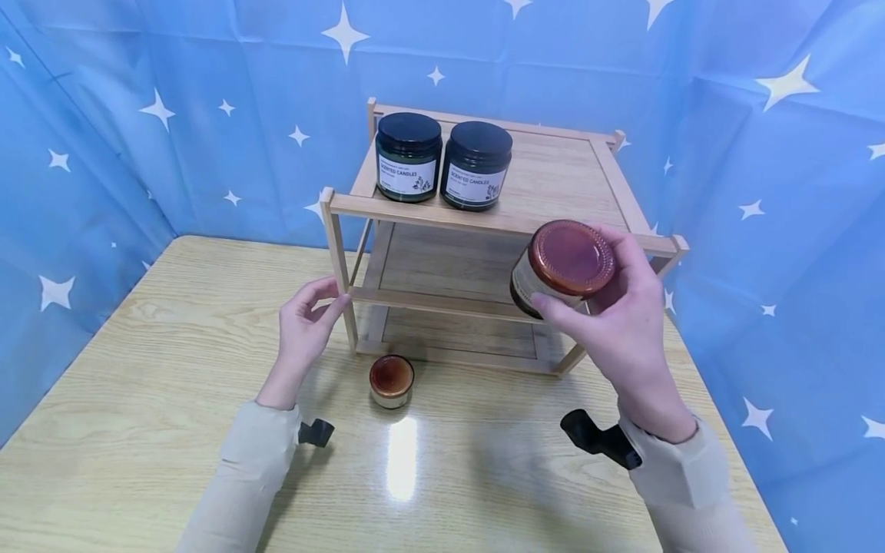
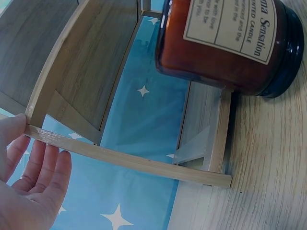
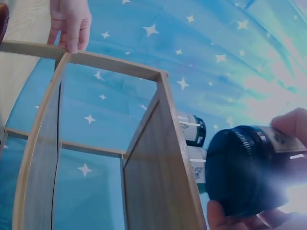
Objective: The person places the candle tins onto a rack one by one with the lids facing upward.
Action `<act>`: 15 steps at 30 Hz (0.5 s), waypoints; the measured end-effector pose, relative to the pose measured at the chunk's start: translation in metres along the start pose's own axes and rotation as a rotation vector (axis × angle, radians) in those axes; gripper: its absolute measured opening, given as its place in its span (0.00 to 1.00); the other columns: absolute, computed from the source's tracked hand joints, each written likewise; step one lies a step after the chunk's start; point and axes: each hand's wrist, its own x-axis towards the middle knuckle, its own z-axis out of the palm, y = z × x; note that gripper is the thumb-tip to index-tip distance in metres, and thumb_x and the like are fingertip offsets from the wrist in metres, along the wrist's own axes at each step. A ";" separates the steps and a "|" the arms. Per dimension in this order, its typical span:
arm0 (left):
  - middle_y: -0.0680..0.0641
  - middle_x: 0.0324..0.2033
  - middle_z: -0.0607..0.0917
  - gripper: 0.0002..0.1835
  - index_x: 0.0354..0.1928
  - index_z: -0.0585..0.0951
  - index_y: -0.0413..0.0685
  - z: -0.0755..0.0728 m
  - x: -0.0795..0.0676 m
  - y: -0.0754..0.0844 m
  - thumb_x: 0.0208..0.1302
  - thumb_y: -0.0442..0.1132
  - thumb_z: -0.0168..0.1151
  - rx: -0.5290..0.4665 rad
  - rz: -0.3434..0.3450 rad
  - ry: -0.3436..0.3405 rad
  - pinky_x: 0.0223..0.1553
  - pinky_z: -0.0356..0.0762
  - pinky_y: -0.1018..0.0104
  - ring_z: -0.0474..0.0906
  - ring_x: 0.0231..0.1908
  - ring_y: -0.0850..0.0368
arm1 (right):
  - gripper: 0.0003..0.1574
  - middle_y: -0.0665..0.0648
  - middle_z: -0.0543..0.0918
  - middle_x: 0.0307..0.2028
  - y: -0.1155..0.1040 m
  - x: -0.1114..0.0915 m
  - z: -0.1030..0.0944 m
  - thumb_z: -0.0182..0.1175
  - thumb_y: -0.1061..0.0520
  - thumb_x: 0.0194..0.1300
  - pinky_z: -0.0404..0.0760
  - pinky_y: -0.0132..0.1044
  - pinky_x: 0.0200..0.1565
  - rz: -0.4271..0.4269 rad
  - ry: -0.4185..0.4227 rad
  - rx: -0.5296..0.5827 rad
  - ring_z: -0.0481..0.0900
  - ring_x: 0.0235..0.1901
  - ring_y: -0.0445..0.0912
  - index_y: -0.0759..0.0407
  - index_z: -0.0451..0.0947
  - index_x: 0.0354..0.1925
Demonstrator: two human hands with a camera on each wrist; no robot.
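Note:
My right hand (image 1: 632, 330) grips an amber glass candle jar (image 1: 575, 257) in front of the upper right of a wooden shelf rack (image 1: 560, 173). The jar is upside down, its ribbed glass base facing up in the head view; its dark lid shows in the right wrist view. My left hand (image 1: 304, 326) holds the rack's left front post at the middle shelf, thumb in front and fingers behind. Another amber candle jar (image 1: 391, 380) stands lid-down on the table before the rack; its cream label (image 2: 235, 26) shows in the left wrist view.
Two dark green scented candle jars (image 1: 409, 157) with black lids stand upright side by side at the top shelf's left front. The rack's lower shelves (image 1: 442, 269) sit beneath. A blue star-patterned curtain (image 1: 263, 92) surrounds the wooden table (image 1: 138, 384) behind and at both sides.

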 end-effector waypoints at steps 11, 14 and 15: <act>0.62 0.34 0.82 0.13 0.44 0.77 0.24 0.001 0.001 0.001 0.57 0.21 0.61 0.000 -0.015 0.008 0.41 0.80 0.75 0.78 0.38 0.66 | 0.38 0.62 0.75 0.48 -0.003 0.024 0.005 0.64 0.79 0.39 0.77 0.30 0.46 -0.069 0.051 0.118 0.76 0.46 0.51 0.65 0.67 0.51; 0.63 0.34 0.81 0.13 0.45 0.77 0.25 0.001 0.000 0.004 0.56 0.21 0.61 0.015 -0.028 0.010 0.41 0.80 0.76 0.78 0.38 0.68 | 0.37 0.61 0.76 0.48 -0.005 0.031 0.006 0.63 0.79 0.39 0.78 0.30 0.45 -0.053 0.087 0.146 0.75 0.46 0.51 0.65 0.67 0.50; 0.63 0.34 0.81 0.13 0.45 0.77 0.24 0.001 0.000 0.006 0.56 0.21 0.61 0.016 -0.032 0.012 0.41 0.80 0.76 0.77 0.38 0.68 | 0.37 0.61 0.76 0.47 -0.005 0.033 0.006 0.63 0.80 0.39 0.78 0.30 0.45 -0.048 0.096 0.153 0.75 0.46 0.51 0.64 0.67 0.50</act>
